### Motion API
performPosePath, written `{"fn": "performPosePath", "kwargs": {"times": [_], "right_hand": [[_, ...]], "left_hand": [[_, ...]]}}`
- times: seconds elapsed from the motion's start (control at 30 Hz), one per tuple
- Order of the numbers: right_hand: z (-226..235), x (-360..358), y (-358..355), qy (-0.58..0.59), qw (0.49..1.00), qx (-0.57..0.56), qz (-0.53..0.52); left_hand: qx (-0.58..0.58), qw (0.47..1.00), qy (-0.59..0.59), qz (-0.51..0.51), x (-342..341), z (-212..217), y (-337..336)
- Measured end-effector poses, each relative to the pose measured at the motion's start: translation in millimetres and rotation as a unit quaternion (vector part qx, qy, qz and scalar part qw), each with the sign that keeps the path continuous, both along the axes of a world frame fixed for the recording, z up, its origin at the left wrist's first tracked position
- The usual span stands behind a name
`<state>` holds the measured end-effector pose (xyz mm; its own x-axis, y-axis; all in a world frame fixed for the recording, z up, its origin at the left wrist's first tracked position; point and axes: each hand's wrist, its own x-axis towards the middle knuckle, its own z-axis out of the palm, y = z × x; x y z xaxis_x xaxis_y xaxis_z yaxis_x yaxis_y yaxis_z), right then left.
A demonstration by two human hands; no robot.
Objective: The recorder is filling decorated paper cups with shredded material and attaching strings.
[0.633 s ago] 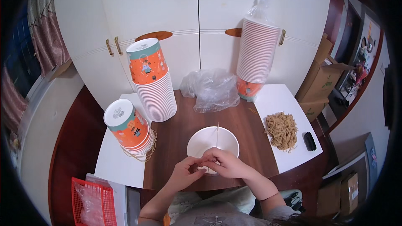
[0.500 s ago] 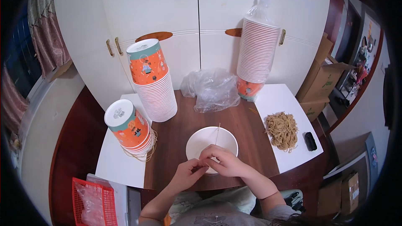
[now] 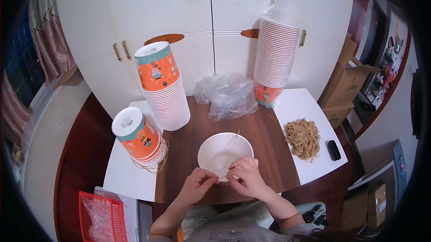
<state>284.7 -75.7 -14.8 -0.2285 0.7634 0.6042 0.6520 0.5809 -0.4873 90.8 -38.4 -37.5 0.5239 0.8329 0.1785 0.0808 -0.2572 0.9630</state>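
A white paper bowl point(image 3: 223, 151) stands upright on the brown table point(image 3: 265, 134) in front of me. My left hand point(image 3: 197, 184) and my right hand point(image 3: 244, 177) meet at its near rim, fingers pinched on a thin tan rubber band point(image 3: 230, 152) that stretches up across the bowl's mouth toward the far rim. Both hands touch the bowl's near edge.
Two stacks of upturned orange and teal paper bowls point(image 3: 164, 87), point(image 3: 137, 136) stand at left, loose bands under the nearer one. A tall bagged stack point(image 3: 274, 58) is at back right, crumpled clear plastic point(image 3: 229, 94) beside it. A rubber band heap point(image 3: 304, 138), a black object point(image 3: 334, 149), and a red basket point(image 3: 101, 217) lie around.
My hands have shifted slightly along the bowl's near rim, still pinching the band. The bowl and stacks stay in place.
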Motion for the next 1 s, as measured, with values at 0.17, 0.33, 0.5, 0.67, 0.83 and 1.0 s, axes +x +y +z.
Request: {"fn": "performPosePath", "kwargs": {"times": [0.17, 0.33, 0.5, 0.67, 0.83, 1.0], "right_hand": [[-5.0, -10.2, -12.9, 0.013, 0.998, 0.043, -0.052], [-15.6, -34.8, -27.7, -0.152, 0.979, 0.13, -0.038], [-10.8, -30.6, -15.4, -0.15, 0.987, 0.05, -0.013], [-12.3, -29.0, 6.3, -0.004, 0.999, -0.033, 0.006], [-12.6, -33.4, 5.6, -0.009, 1.0, -0.01, 0.0], [-14.7, -33.5, 6.6, 0.009, 1.0, -0.004, 0.013]], "left_hand": [[-0.172, 0.983, -0.068, -0.005, -0.4, 10.3, 0.3], [-0.269, 0.955, -0.126, 0.012, -2.7, 10.6, 5.9], [-0.114, 0.992, -0.034, 0.031, -10.0, 1.8, 8.5], [-0.068, 0.997, 0.006, 0.04, -8.7, -4.2, 11.1], [-0.114, 0.991, -0.03, 0.069, -7.5, 6.4, 8.7], [-0.091, 0.988, -0.01, 0.127, -13.3, 1.4, -1.4]]}}
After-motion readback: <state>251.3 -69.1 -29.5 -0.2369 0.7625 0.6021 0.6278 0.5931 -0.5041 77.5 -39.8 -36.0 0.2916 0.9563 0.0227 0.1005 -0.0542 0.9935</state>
